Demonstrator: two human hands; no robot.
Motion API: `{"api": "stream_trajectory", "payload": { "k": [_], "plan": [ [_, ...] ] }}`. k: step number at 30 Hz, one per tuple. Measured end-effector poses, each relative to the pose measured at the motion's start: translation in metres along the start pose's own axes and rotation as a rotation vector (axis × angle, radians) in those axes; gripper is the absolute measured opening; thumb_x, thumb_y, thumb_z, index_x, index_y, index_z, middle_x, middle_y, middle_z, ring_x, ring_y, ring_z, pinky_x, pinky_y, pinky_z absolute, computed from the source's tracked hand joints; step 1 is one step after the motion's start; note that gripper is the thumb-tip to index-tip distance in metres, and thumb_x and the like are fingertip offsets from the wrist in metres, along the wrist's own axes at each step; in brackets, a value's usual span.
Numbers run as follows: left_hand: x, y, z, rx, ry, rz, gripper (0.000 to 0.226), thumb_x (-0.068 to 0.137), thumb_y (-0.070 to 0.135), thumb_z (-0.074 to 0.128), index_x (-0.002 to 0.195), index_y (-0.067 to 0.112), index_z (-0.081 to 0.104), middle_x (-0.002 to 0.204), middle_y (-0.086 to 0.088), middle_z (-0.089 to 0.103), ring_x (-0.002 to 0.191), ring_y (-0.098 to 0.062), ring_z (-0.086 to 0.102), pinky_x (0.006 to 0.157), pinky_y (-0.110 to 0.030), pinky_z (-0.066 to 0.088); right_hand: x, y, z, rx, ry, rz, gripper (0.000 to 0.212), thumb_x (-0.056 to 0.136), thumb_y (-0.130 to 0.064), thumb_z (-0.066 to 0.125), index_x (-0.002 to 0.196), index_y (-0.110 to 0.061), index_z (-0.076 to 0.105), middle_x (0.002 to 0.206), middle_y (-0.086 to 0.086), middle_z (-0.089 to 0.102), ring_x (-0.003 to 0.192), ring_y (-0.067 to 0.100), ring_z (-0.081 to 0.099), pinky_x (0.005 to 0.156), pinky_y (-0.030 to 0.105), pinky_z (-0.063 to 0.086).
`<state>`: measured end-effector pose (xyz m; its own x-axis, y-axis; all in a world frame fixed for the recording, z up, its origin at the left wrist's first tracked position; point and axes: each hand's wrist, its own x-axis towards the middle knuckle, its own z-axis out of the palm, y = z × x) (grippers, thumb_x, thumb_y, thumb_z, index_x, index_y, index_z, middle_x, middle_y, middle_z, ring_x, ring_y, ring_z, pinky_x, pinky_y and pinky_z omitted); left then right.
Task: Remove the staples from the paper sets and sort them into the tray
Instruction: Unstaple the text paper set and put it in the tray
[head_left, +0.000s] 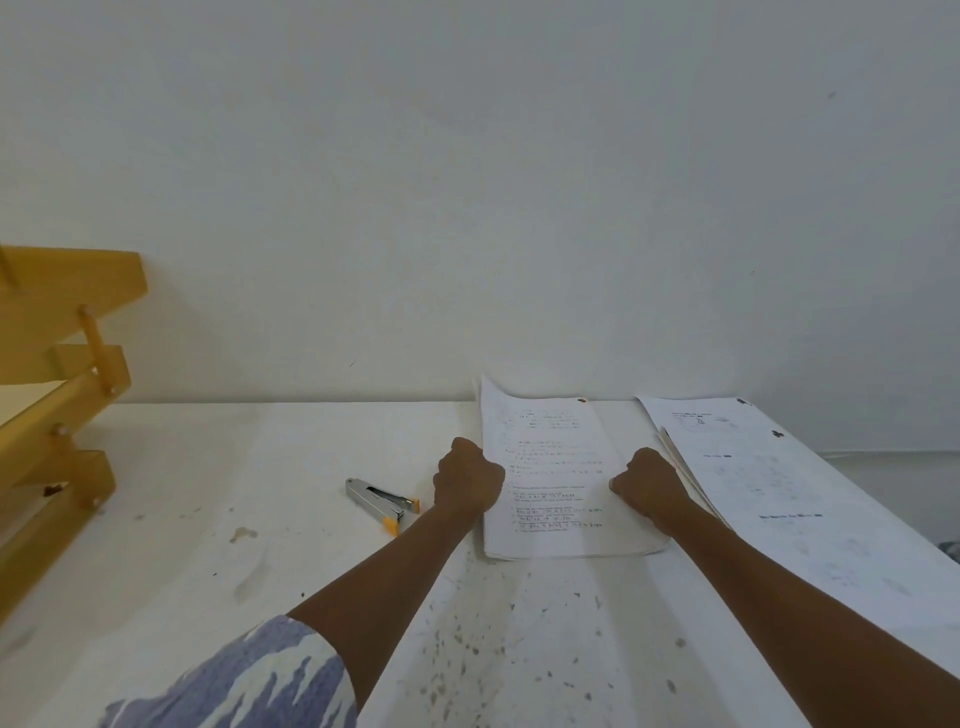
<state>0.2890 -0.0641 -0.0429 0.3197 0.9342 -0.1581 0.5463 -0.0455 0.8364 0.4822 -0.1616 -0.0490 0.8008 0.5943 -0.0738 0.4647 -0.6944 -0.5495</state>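
Both side edges of the white printed paper set (550, 483) are gripped by the curled left hand (467, 483) and right hand (649, 483). A silver, orange-tipped metal staple remover (382, 501) is laid just left of the left hand.

I log the tray (67, 332) as wood, honey-yellow, with a smooth, faintly satin finish and round wooden dowels. The staple remover (382, 501) is bright, glossy metal with orange plastic tips. The paper set (550, 483) and the second pile (779, 493) beside it are thin matt white paper, printed and a little curled at the edges; I read the table (260, 519) as a matt white surface, scuffed and speckled with dark flecks and a brownish stain, the wall (467, 182) as flat matt paint, and the sleeve (249, 680) as soft printed cloth.
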Motion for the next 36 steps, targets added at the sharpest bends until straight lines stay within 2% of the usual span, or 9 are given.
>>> {"api": "stream_trajectory", "payload": {
  "k": [2, 8, 12, 15, 18, 23, 27, 31, 36],
  "plan": [
    [-0.005, 0.004, 0.003, -0.084, -0.033, 0.023, 0.02, 0.095, 0.007, 0.054, 0.111, 0.005, 0.043, 0.102, -0.01, 0.059, 0.097, -0.028, 0.061, 0.076, -0.037, 0.049, -0.002, 0.0, 0.001, -0.019, 0.004, -0.006, 0.008, 0.092, -0.003, 0.057, 0.094, -0.004, 0.05, 0.1, 0.013, 0.058, 0.091, 0.029, 0.056, 0.076, 0.032, 0.042],
    [-0.017, 0.007, -0.001, -0.283, -0.116, 0.086, 0.018, 0.101, 0.003, 0.037, 0.115, 0.012, 0.031, 0.104, -0.003, 0.052, 0.083, -0.013, 0.052, 0.064, -0.025, 0.045, -0.008, -0.002, 0.0, -0.054, -0.027, 0.03, 0.024, 0.095, -0.021, 0.059, 0.11, -0.003, 0.055, 0.125, 0.02, 0.054, 0.116, 0.036, 0.053, 0.086, 0.035, 0.04],
    [-0.025, -0.002, -0.028, -0.395, -0.155, 0.078, 0.033, 0.101, 0.006, 0.038, 0.133, 0.015, 0.045, 0.119, -0.002, 0.063, 0.104, -0.023, 0.064, 0.09, -0.04, 0.057, -0.02, -0.007, -0.005, 0.086, -0.069, 0.054, 0.058, 0.091, -0.056, 0.06, 0.115, -0.004, 0.057, 0.123, 0.016, 0.058, 0.113, 0.033, 0.057, 0.092, 0.04, 0.048],
    [-0.038, -0.013, -0.059, -0.442, -0.158, 0.111, 0.038, 0.101, 0.003, 0.041, 0.134, 0.017, 0.05, 0.121, -0.003, 0.067, 0.103, -0.024, 0.068, 0.083, -0.038, 0.058, -0.036, -0.017, -0.017, 0.606, -0.261, 0.018, 0.035, 0.095, -0.039, 0.066, 0.103, -0.005, 0.065, 0.112, 0.013, 0.072, 0.091, 0.027, 0.07, 0.074, 0.035, 0.055],
    [-0.057, -0.021, -0.094, -0.496, -0.166, 0.176, 0.034, 0.1, 0.003, 0.042, 0.128, 0.019, 0.053, 0.118, -0.005, 0.071, 0.101, -0.027, 0.071, 0.077, -0.037, 0.058, -0.06, -0.032, -0.027, 1.057, -0.44, -0.046, 0.029, 0.098, -0.017, 0.063, 0.125, -0.007, 0.065, 0.12, 0.01, 0.074, 0.104, 0.03, 0.073, 0.09, 0.045, 0.058],
    [-0.091, -0.027, -0.147, -0.45, -0.097, 0.304, 0.029, 0.102, 0.006, 0.045, 0.126, 0.02, 0.05, 0.123, -0.003, 0.068, 0.108, -0.025, 0.069, 0.083, -0.039, 0.059, -0.125, -0.074, -0.031, 1.121, -0.256, -0.333, 0.021, 0.1, -0.016, 0.06, 0.119, -0.023, 0.067, 0.116, 0.001, 0.076, 0.11, 0.025, 0.071, 0.098, 0.049, 0.055],
    [-0.115, -0.031, -0.179, -0.48, 0.078, 0.4, 0.02, 0.104, 0.01, 0.044, 0.118, 0.021, 0.053, 0.116, 0.004, 0.069, 0.105, -0.021, 0.069, 0.088, -0.043, 0.06, -0.179, -0.103, -0.032, 1.136, -0.155, -0.483, 0.023, 0.103, -0.016, 0.056, 0.122, -0.024, 0.065, 0.116, -0.003, 0.076, 0.108, 0.019, 0.072, 0.091, 0.041, 0.057],
    [-0.141, -0.055, -0.195, -0.509, 0.142, 0.456, 0.022, 0.104, 0.01, 0.047, 0.117, 0.027, 0.055, 0.119, 0.004, 0.069, 0.108, -0.02, 0.069, 0.09, -0.045, 0.061, -0.221, -0.109, -0.022, 1.125, -0.116, -0.547, 0.025, 0.104, -0.014, 0.051, 0.126, -0.021, 0.062, 0.114, -0.007, 0.075, 0.103, 0.011, 0.072, 0.08, 0.026, 0.06],
    [-0.164, -0.094, -0.199, -0.508, 0.075, 0.439, 0.029, 0.1, 0.026, 0.055, 0.129, 0.03, 0.055, 0.122, 0.007, 0.071, 0.113, -0.018, 0.07, 0.091, -0.045, 0.061, -0.245, -0.091, 0.012, 1.029, -0.127, -0.523, 0.022, 0.103, -0.019, 0.053, 0.124, -0.021, 0.06, 0.116, 0.001, 0.072, 0.105, 0.018, 0.072, 0.079, 0.032, 0.062]
  ]
}}
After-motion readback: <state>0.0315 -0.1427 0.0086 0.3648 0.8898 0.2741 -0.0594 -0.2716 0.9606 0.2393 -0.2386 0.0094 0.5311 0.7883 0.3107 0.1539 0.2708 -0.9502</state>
